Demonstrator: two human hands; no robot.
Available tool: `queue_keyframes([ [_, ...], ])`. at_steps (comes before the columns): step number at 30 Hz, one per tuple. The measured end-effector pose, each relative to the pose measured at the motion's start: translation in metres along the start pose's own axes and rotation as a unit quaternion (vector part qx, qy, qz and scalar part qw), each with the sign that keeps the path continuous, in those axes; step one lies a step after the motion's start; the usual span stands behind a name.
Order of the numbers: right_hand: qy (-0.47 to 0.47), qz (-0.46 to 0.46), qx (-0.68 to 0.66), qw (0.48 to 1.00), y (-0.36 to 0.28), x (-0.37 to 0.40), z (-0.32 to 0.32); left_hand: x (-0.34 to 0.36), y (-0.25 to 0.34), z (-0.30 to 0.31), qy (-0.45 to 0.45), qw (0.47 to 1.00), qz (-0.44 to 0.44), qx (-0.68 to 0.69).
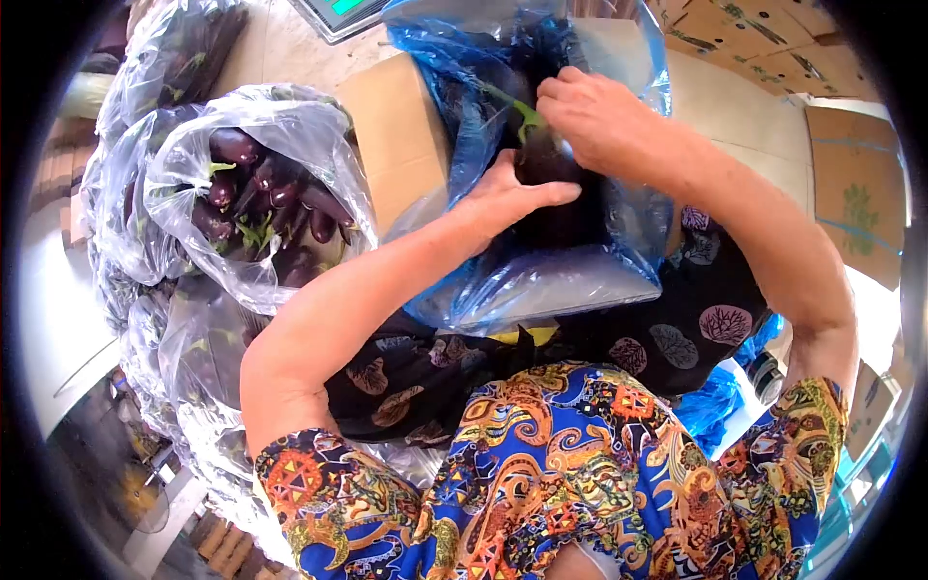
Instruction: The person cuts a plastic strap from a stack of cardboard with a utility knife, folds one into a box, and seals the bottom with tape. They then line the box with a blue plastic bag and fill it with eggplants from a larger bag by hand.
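A dark purple eggplant (pixel 547 166) with a green cap and stem lies over the blue plastic bag (pixel 638 232) lining a cardboard box (pixel 396 135). My left hand (pixel 507 198) is closed around its near left side, the thumb across its lower part. My right hand (pixel 594 118) is at the upper right of the same eggplant, beside its green cap, fingers curled in. What those fingertips grip is hidden from view. More dark eggplants (pixel 556 227) sit in the bag beneath and behind my hands, partly hidden by the plastic.
To the left, a clear plastic bag (pixel 333 135) stands open with several small eggplants (pixel 280 188) inside. Other filled clear bags (pixel 145 232) crowd the far left. A scale (pixel 340 14) with a green display is at the top. Cardboard boxes (pixel 855 193) stand at the right.
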State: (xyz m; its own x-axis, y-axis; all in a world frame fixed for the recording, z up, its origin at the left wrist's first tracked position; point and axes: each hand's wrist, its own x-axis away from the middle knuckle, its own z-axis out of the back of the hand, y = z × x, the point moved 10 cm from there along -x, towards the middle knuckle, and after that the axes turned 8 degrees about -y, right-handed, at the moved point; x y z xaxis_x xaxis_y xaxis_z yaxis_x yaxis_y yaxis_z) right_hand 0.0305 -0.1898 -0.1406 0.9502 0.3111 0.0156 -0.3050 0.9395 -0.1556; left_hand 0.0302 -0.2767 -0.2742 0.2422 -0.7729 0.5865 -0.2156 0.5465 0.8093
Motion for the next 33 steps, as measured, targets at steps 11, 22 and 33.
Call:
queue_keyframes([
  [11,-0.166,-0.116,-0.174,0.964,0.035,-0.024,-0.032,0.013,0.045,-0.011,0.121,0.987,-0.105,-0.017],
  [22,-0.164,-0.081,-0.145,0.972,0.040,-0.035,-0.042,0.019,0.047,0.010,-0.107,0.968,-0.066,0.216],
  [33,-0.111,0.080,0.132,0.982,0.016,-0.017,-0.039,0.028,0.064,-0.008,-0.183,0.957,-0.072,0.214],
])
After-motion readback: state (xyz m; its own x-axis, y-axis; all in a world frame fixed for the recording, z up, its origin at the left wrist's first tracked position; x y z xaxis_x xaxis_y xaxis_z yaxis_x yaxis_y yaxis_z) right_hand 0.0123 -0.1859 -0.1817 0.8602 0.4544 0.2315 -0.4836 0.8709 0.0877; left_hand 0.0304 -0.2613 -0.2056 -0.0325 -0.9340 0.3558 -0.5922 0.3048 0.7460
